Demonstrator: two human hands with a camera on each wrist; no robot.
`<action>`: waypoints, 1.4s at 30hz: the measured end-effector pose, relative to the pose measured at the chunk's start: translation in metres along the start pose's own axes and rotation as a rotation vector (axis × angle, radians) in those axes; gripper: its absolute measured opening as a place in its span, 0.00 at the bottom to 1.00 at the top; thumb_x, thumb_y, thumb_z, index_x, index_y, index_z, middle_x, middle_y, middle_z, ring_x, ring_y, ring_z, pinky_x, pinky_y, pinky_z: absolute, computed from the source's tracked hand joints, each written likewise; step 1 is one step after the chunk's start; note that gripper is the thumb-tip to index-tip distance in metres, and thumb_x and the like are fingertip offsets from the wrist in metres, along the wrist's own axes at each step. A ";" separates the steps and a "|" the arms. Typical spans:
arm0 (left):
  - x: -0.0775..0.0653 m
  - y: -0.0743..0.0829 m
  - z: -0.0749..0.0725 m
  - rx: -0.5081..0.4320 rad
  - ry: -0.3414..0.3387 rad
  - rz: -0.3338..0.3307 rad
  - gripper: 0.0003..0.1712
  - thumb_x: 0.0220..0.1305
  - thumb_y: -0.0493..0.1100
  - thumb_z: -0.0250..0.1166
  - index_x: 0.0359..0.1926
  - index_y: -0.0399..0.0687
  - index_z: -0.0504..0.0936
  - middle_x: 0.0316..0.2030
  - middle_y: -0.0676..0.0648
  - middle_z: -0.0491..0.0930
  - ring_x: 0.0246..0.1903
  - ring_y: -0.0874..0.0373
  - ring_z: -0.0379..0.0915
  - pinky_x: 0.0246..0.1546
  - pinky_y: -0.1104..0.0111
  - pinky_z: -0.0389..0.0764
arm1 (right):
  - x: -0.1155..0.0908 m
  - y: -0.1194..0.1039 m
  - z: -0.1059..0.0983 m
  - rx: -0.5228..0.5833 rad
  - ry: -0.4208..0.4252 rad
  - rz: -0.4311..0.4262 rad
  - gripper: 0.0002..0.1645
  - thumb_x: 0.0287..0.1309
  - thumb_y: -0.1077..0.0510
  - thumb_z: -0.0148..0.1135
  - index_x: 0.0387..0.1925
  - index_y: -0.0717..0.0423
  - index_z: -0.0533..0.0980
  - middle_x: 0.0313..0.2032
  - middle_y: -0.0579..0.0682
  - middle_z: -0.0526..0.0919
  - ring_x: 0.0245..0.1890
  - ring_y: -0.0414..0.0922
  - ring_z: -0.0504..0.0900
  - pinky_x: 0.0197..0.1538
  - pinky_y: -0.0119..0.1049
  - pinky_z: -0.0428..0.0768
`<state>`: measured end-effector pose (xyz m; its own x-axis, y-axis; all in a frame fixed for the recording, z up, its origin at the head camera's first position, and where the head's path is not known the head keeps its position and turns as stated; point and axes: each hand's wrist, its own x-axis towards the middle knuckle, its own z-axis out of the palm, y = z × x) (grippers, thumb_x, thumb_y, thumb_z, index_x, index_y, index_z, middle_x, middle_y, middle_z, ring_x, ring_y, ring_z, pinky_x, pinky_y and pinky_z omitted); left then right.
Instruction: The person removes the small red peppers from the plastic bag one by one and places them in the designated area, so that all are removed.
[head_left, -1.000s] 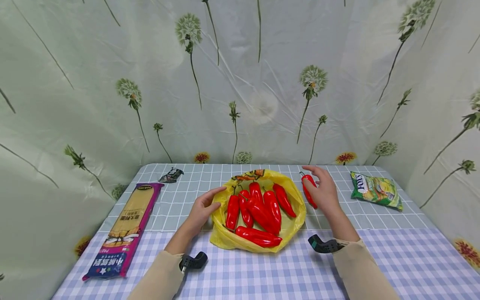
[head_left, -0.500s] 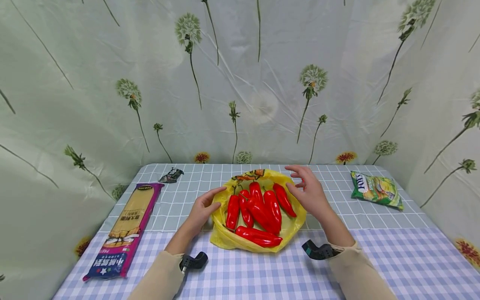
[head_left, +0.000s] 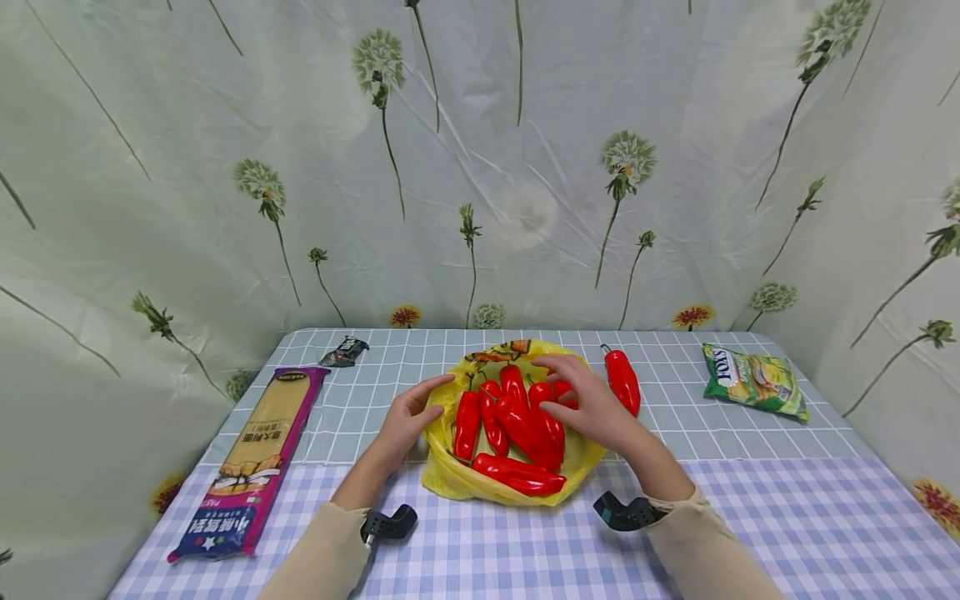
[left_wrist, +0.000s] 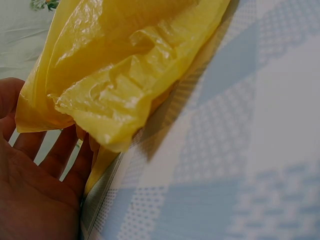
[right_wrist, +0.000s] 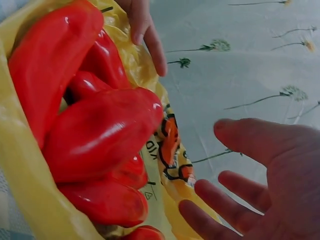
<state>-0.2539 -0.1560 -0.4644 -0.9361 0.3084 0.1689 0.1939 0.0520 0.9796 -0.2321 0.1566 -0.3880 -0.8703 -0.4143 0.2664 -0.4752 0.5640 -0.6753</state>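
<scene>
Several shiny red peppers (head_left: pixel 525 429) lie in a yellow plastic bag (head_left: pixel 450 487) with its mouth spread wide. My left hand (head_left: pixel 401 425) touches the bag's left rim, thumb and forefinger apart. In the left wrist view, yellow plastic (left_wrist: pixel 110 95) hides its fingertips. My right hand (head_left: pixel 588 404) hovers over the bag's right side, its fingers loosely bent and nothing between them; it covers part of a pepper there. The right wrist view shows those fingers spread beside the printed rim. One more red pepper (head_left: pixel 622 383) lies on the table just right of the bag.
A long pasta packet (head_left: pixel 251 458) lies along the left, with a small black wrapper (head_left: pixel 345 352) beyond it. Far right is a green FOX'S candy bag (head_left: pixel 753 382). A dandelion-print curtain (head_left: pixel 540 167) stands behind the checked tablecloth (head_left: pixel 480 554).
My right hand has moved left from the lone pepper to above the bag, leaving that pepper uncovered on the table. The left hand has stayed at the rim.
</scene>
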 end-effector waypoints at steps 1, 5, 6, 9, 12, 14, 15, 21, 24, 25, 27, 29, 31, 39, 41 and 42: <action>0.000 0.000 0.000 0.000 -0.001 0.000 0.27 0.70 0.37 0.58 0.69 0.44 0.71 0.72 0.41 0.66 0.74 0.44 0.58 0.61 0.83 0.69 | 0.000 0.000 0.001 0.005 -0.019 0.004 0.40 0.55 0.64 0.71 0.68 0.51 0.67 0.66 0.57 0.70 0.58 0.58 0.79 0.48 0.44 0.88; 0.000 -0.001 0.000 -0.004 -0.008 -0.003 0.27 0.70 0.37 0.58 0.69 0.45 0.71 0.73 0.41 0.66 0.74 0.43 0.58 0.61 0.83 0.69 | -0.001 -0.001 0.006 -0.005 -0.078 0.011 0.41 0.55 0.61 0.72 0.69 0.48 0.67 0.66 0.56 0.71 0.59 0.56 0.78 0.47 0.42 0.88; 0.000 -0.001 0.000 -0.005 -0.010 -0.005 0.28 0.70 0.37 0.58 0.70 0.45 0.71 0.73 0.41 0.66 0.74 0.43 0.58 0.61 0.83 0.70 | 0.000 -0.001 0.007 -0.014 -0.089 0.015 0.41 0.54 0.61 0.72 0.69 0.48 0.67 0.65 0.56 0.71 0.59 0.56 0.78 0.47 0.42 0.88; 0.000 -0.002 0.000 -0.007 -0.014 -0.008 0.28 0.70 0.38 0.58 0.70 0.45 0.70 0.73 0.41 0.65 0.74 0.43 0.58 0.61 0.83 0.70 | 0.000 -0.002 0.010 -0.039 -0.120 0.018 0.42 0.53 0.60 0.73 0.69 0.46 0.67 0.65 0.56 0.73 0.59 0.54 0.77 0.49 0.44 0.87; 0.000 -0.002 0.000 -0.008 -0.013 -0.008 0.27 0.70 0.38 0.58 0.70 0.45 0.70 0.73 0.41 0.65 0.73 0.43 0.58 0.61 0.83 0.70 | 0.000 -0.003 0.012 -0.042 -0.160 0.032 0.43 0.53 0.59 0.74 0.69 0.45 0.67 0.64 0.56 0.73 0.60 0.53 0.76 0.50 0.45 0.87; 0.000 -0.002 0.000 -0.008 -0.013 -0.007 0.27 0.70 0.38 0.58 0.70 0.45 0.70 0.73 0.41 0.65 0.73 0.43 0.58 0.61 0.83 0.70 | -0.001 -0.004 0.013 -0.040 -0.187 0.036 0.43 0.53 0.59 0.73 0.70 0.43 0.67 0.64 0.55 0.73 0.61 0.53 0.76 0.51 0.45 0.87; 0.000 -0.002 0.000 -0.007 -0.013 -0.006 0.27 0.70 0.38 0.58 0.70 0.45 0.70 0.73 0.41 0.65 0.73 0.43 0.58 0.61 0.83 0.70 | -0.001 -0.004 0.013 -0.038 -0.201 0.039 0.43 0.54 0.59 0.73 0.70 0.43 0.66 0.64 0.54 0.73 0.61 0.53 0.76 0.51 0.45 0.87; 0.001 0.000 0.000 -0.003 -0.013 -0.009 0.28 0.70 0.37 0.57 0.70 0.45 0.70 0.73 0.42 0.65 0.74 0.43 0.58 0.61 0.83 0.70 | -0.003 -0.004 0.018 -0.047 -0.254 0.058 0.43 0.53 0.58 0.74 0.69 0.40 0.67 0.61 0.49 0.75 0.60 0.49 0.76 0.53 0.46 0.86; 0.001 0.001 0.000 -0.004 -0.015 -0.009 0.28 0.70 0.37 0.57 0.70 0.45 0.70 0.73 0.42 0.65 0.74 0.43 0.58 0.61 0.83 0.70 | -0.002 -0.003 0.020 -0.053 -0.279 0.064 0.42 0.54 0.57 0.74 0.69 0.38 0.68 0.61 0.47 0.76 0.60 0.48 0.75 0.54 0.46 0.85; 0.001 0.001 0.000 -0.006 -0.014 -0.008 0.28 0.70 0.37 0.57 0.70 0.45 0.70 0.73 0.42 0.65 0.74 0.43 0.58 0.61 0.83 0.70 | -0.002 -0.002 0.021 -0.054 -0.286 0.062 0.42 0.54 0.57 0.73 0.69 0.38 0.68 0.61 0.47 0.76 0.60 0.47 0.75 0.54 0.46 0.85; 0.001 0.000 -0.001 -0.010 -0.015 -0.002 0.28 0.70 0.37 0.57 0.70 0.44 0.70 0.73 0.41 0.65 0.74 0.43 0.58 0.61 0.83 0.70 | -0.002 -0.002 0.022 -0.057 -0.300 0.058 0.42 0.54 0.57 0.73 0.69 0.38 0.68 0.62 0.47 0.75 0.60 0.47 0.75 0.56 0.47 0.84; 0.001 0.000 -0.001 -0.015 -0.015 0.002 0.28 0.70 0.37 0.57 0.70 0.44 0.70 0.73 0.41 0.65 0.74 0.43 0.58 0.61 0.83 0.69 | -0.002 -0.002 0.022 -0.060 -0.312 0.055 0.42 0.55 0.58 0.73 0.69 0.37 0.68 0.62 0.47 0.75 0.60 0.47 0.74 0.57 0.48 0.83; 0.000 0.000 -0.001 -0.016 -0.016 0.005 0.28 0.70 0.37 0.57 0.70 0.43 0.70 0.73 0.41 0.65 0.74 0.43 0.58 0.61 0.83 0.69 | -0.002 -0.002 0.023 -0.067 -0.317 0.054 0.41 0.54 0.58 0.73 0.69 0.37 0.68 0.63 0.47 0.75 0.61 0.47 0.73 0.57 0.48 0.83; 0.001 -0.001 0.000 -0.018 -0.021 0.009 0.28 0.70 0.38 0.58 0.70 0.43 0.70 0.73 0.40 0.65 0.73 0.42 0.58 0.61 0.82 0.70 | -0.002 -0.002 0.024 -0.089 -0.317 0.053 0.39 0.55 0.60 0.72 0.67 0.37 0.71 0.63 0.46 0.75 0.63 0.48 0.72 0.59 0.49 0.82; 0.001 -0.002 0.000 -0.019 -0.024 0.012 0.28 0.70 0.38 0.58 0.70 0.42 0.70 0.73 0.40 0.65 0.73 0.42 0.58 0.61 0.82 0.70 | -0.002 -0.002 0.023 -0.093 -0.313 0.046 0.38 0.55 0.60 0.72 0.67 0.36 0.72 0.62 0.46 0.76 0.63 0.48 0.73 0.59 0.48 0.83; 0.001 -0.002 0.000 -0.020 -0.026 0.014 0.28 0.70 0.38 0.58 0.70 0.42 0.70 0.73 0.40 0.65 0.73 0.42 0.58 0.61 0.82 0.70 | -0.003 -0.002 0.023 -0.096 -0.310 0.041 0.38 0.55 0.60 0.72 0.66 0.36 0.72 0.62 0.46 0.76 0.62 0.47 0.73 0.58 0.48 0.83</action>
<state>-0.2554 -0.1560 -0.4658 -0.9256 0.3332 0.1797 0.2005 0.0289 0.9793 -0.2261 0.1399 -0.4036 -0.8152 -0.5791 0.0079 -0.4631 0.6437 -0.6092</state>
